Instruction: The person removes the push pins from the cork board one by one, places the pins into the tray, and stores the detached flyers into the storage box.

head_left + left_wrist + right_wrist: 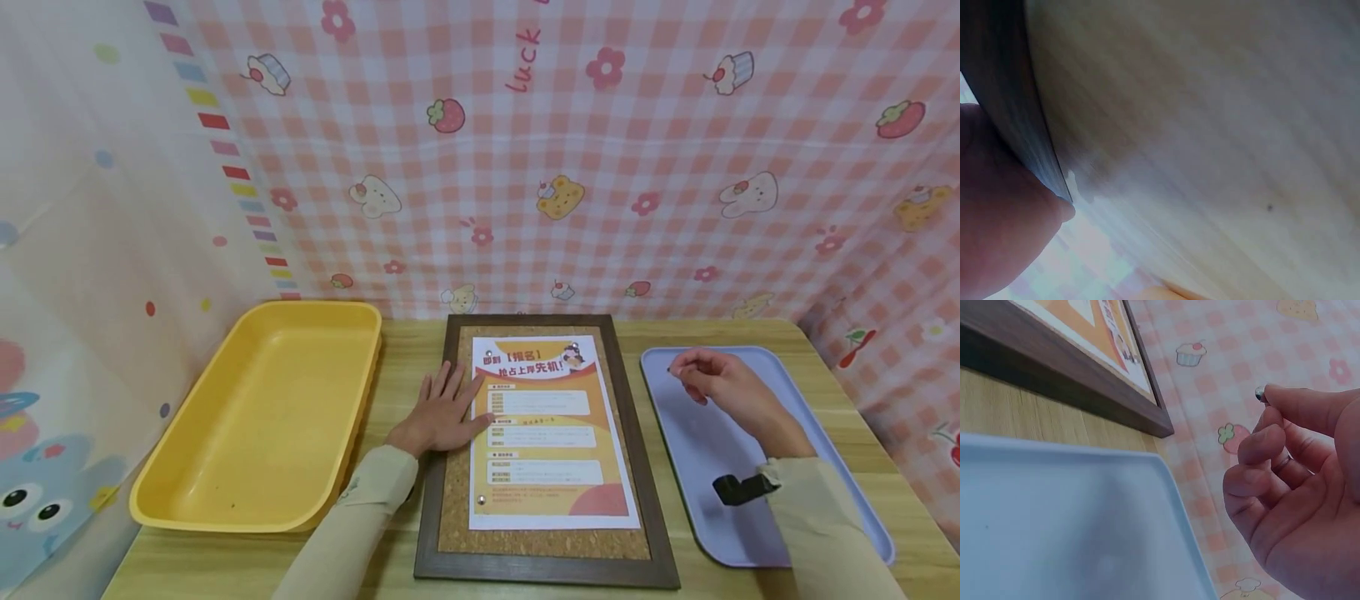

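Observation:
A printed poster (540, 500) lies on a cork board (540, 546) with a dark wooden frame (547, 568). Silver thumbtacks show at the poster's upper left (489, 353), upper right (575, 344) and lower left. My left hand (442, 412) rests with spread fingers over the frame's left side, fingertips on the poster's left edge. Above the lavender tray, my right hand (712, 379) pinches a small silver thumbtack (1260, 394) between thumb and index finger, the other fingers curled.
To the left stands a deep yellow bin (262, 417). The shallow lavender tray (720, 483) lies right of the board, with a dark strap (742, 489) on the right wrist above it. A pink checked curtain (525, 167) hangs behind the wooden table (397, 350).

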Available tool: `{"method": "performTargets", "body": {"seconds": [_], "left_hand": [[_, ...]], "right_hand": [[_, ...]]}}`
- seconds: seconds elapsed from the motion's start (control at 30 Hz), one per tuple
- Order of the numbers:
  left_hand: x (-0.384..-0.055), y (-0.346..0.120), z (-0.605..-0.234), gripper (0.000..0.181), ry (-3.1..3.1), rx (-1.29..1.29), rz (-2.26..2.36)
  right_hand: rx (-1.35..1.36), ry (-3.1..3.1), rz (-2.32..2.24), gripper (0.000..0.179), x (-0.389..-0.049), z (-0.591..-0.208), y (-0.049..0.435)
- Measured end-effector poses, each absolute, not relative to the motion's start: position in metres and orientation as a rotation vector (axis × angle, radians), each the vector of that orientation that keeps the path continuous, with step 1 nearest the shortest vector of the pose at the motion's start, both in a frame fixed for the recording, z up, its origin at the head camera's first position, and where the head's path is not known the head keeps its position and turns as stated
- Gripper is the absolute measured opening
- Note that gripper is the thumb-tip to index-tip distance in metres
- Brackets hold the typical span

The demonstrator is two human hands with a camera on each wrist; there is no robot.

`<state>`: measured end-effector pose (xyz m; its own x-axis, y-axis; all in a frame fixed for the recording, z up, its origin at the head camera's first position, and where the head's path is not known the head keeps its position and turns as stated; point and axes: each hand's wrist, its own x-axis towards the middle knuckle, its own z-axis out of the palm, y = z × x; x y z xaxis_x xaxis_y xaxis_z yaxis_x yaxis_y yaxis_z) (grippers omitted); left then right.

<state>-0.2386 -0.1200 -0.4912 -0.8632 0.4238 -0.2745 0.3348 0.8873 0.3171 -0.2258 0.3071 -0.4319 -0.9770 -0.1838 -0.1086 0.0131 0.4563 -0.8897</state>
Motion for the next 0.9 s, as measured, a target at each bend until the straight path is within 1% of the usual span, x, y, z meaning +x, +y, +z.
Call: {"method": "performTargets", "body": {"seconds": [0.2,0.3,0.4,0.63,0.9], "left_hand": [[-0.24,-0.121,-0.497,0.076,2.724,0.552,0.355],[-0.239,-0.121,-0.495,0.077,2.717,0.55,0.358],[-0.237,-0.12,-0.489,0.076,2.715,0.56,0.378],[-0.233,-0.119,-0.485,0.074,2.734,0.569,0.371],[-0.235,-0.119,-0.485,0.075,2.73,0.549,0.375]], "right_hand": [[-0.052,2.483,-1.587,0.02,-0.233,-0.44,0.315],[-0.009,2.471,-1.618,0.021,-0.236,-0.446,0.32],[0.04,2.483,-1.616,0.026,-0.238,-0.452,0.325],[0.148,2.544,-1.516,0.035,-0.24,-0.466,0.332],[0.21,2.496,-1.516,0.031,-0.243,-0.479,0.338]]}}
